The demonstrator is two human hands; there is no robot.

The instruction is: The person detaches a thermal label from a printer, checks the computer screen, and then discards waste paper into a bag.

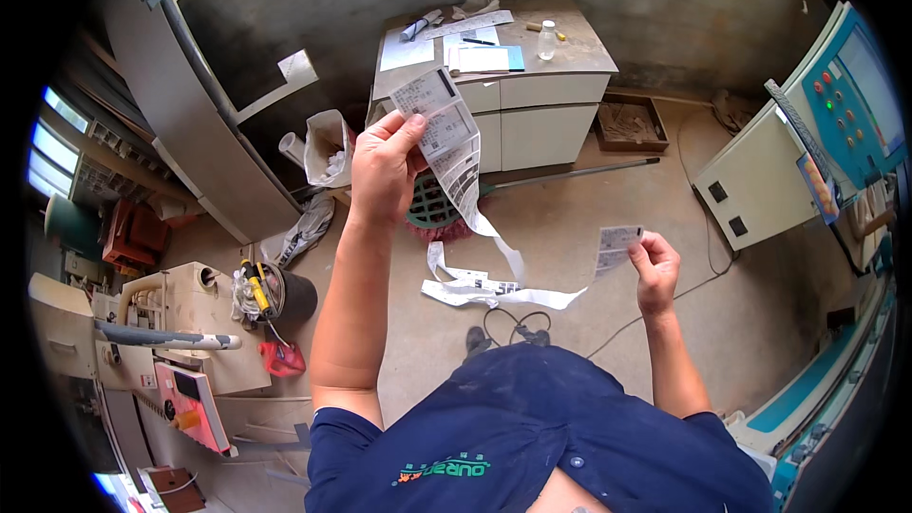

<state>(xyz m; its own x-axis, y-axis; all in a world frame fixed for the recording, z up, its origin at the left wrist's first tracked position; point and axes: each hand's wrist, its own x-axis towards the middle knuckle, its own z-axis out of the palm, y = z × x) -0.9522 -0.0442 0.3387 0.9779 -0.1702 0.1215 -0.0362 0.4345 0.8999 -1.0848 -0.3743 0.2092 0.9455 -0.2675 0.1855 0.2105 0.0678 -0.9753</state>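
A long strip of printed white labels hangs in a loop between my two hands. My left hand, raised in front of the cabinet, pinches the strip near its upper end, where larger printed labels face me. Lower down and to the right, my right hand grips the other end between thumb and fingers. The slack middle of the strip sags and folds in front of me, above the floor near my shoes. Whether it touches the floor I cannot tell.
A cabinet ahead carries papers, a pen and a clear bottle. A mop lies on the floor behind the strip. A control panel stands right; a black bucket and machine stand left. Cables cross the floor.
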